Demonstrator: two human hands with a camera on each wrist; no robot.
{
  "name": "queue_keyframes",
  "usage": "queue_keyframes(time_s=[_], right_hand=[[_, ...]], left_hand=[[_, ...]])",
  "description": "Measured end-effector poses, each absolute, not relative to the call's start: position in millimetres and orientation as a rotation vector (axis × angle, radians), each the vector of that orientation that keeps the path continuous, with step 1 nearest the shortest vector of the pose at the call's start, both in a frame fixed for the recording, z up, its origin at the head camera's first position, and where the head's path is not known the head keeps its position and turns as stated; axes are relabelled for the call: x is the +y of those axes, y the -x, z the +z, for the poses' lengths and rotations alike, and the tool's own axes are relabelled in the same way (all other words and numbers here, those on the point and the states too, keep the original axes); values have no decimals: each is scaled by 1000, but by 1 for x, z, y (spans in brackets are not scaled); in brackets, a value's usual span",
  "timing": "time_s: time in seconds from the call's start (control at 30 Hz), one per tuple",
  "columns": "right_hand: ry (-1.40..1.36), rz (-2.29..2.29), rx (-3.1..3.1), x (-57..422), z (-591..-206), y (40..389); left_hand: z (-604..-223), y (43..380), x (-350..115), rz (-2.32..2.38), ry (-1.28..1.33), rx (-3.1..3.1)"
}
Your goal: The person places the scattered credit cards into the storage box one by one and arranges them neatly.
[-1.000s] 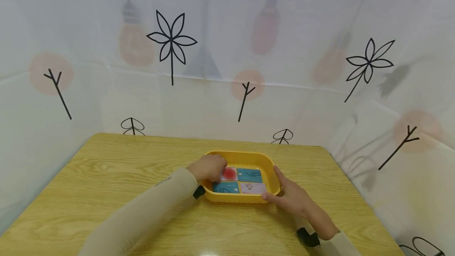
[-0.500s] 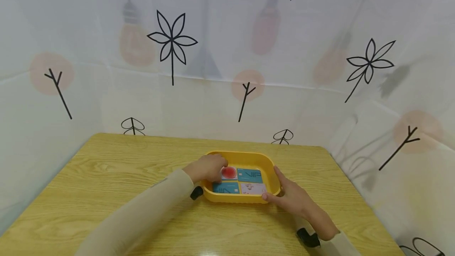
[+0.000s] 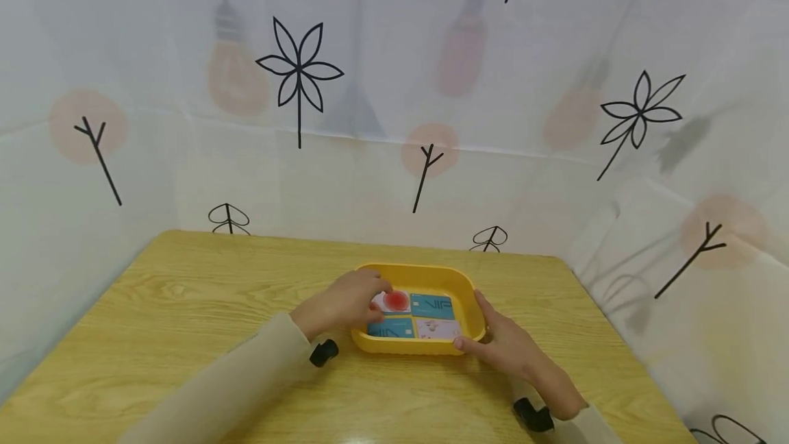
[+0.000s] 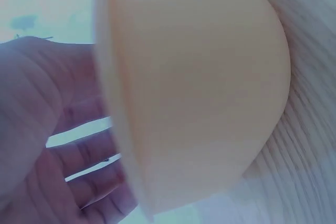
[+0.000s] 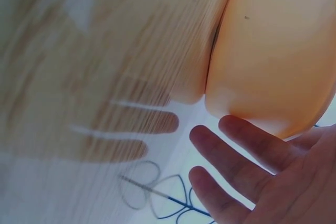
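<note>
A yellow tray (image 3: pixel 409 346) stands on the table with several cards lying flat inside in two rows. At the back are a pale card with a red circle (image 3: pixel 396 301) and a teal card (image 3: pixel 432 305). In front lie another teal card (image 3: pixel 392 327) and a pale card with a small picture (image 3: pixel 439 329). My left hand (image 3: pixel 342 301) reaches over the tray's left end, fingers and thumb apart above the cards, with nothing seen between them. My right hand (image 3: pixel 518 342) rests against the right end, thumb at the front rim; its fingers (image 5: pixel 236 161) look straight in the right wrist view.
The wooden table (image 3: pixel 203 293) extends on both sides of the tray. A white cloth (image 3: pixel 370 183) printed with plants and lamps hangs behind it and along the sides. Dark straps sit at both wrists.
My left hand has drawn back to the left and its fingers have spread from the pale card with the red circle, showing more of it. The right hand and tray stay put.
</note>
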State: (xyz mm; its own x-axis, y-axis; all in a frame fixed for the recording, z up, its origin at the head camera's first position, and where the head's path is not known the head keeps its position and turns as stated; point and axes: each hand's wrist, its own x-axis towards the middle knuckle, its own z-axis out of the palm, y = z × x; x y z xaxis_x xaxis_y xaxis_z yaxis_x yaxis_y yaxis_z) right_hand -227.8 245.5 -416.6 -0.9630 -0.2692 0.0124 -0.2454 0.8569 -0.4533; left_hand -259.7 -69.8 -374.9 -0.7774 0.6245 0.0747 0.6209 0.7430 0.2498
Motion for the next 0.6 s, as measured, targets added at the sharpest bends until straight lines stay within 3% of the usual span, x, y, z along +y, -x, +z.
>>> queue_keyframes(time_s=[0.3,0.6], right_hand=[[430,-699,2989,248,-416,227],[510,-730,3010,254,-409,227]], left_hand=[[-374,241,-77,340,-1160,2999],[-382,230,-97,556,-1163,3130]])
